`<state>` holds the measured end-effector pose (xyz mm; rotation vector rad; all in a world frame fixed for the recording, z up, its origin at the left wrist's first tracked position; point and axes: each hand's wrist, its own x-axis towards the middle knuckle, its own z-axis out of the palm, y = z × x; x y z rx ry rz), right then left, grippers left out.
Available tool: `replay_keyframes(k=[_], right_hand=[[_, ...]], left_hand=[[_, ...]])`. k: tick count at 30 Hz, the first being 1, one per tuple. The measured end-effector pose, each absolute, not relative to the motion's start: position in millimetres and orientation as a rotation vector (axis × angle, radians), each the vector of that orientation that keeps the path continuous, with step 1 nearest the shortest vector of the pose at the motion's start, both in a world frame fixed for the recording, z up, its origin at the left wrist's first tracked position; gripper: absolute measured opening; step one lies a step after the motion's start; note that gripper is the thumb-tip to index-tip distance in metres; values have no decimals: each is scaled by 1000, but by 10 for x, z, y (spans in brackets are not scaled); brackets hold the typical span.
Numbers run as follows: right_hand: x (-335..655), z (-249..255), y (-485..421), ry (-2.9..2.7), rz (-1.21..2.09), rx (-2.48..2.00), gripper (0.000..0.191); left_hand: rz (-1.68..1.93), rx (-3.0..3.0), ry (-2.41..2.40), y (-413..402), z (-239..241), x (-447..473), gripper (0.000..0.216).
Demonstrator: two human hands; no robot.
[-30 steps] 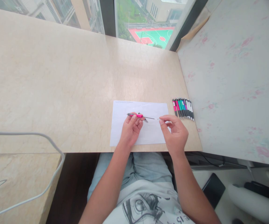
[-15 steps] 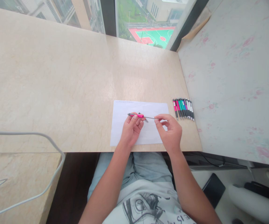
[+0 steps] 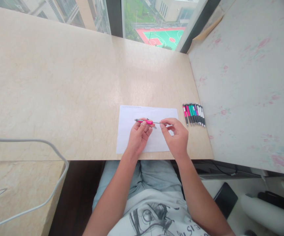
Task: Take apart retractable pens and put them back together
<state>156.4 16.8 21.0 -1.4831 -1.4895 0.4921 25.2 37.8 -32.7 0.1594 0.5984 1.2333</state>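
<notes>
Now, pink-and-black plastic pen barrel (image 3: 149, 122) pinched between left hand (image 3: 138, 137) thumb and fingers; at its three o'clock, right hand (image 3: 177, 137) fingertips clasp slim dark refill (image 3: 156, 123)!

Pink pen barrel (image 3: 148, 122): black left end, roughly level, pointing sideways
Ink refill (image 3: 156, 123): thin, dark, jutting from barrel's right end

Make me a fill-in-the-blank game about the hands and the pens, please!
1. The left hand holds a pen barrel whose bright colour is ____.
2. The right hand pinches a thin refill over a white sheet of ____.
3. The row of pens lies to the ____ of that sheet.
4. In that row, the pens nearest the floral wall have ____ barrels.

Missing words: pink; paper; right; white.
</notes>
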Motion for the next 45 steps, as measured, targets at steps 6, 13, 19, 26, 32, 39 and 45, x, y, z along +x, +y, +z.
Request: replay_keyframes(k=[6, 13, 19, 26, 32, 39, 45], right_hand=[[1551, 205, 163, -1508, 475, -1469, 8], [1557, 184, 148, -1476, 513, -1442, 8], [1603, 138, 151, -1477, 598, -1449, 19], [1737, -153, 298, -1756, 544, -1708, 24], [1659, -341, 360, -1946, 390, -1793, 17], [1796, -221, 236, -1561, 665, -1749, 19], [2091, 81, 19, -1195, 855, -1661, 20]], left_hand=[[1247, 166, 610, 375, -329, 259, 22], [1236, 159, 598, 375, -348, 255, 23], [1250, 116, 561, 375, -367, 250, 21], [1260, 103, 553, 378, -380, 246, 19], [1253, 93, 573, 386, -371, 247, 19], [1249, 99, 569, 377, -385, 244, 20], [1229, 79, 602, 381, -359, 249, 23]])
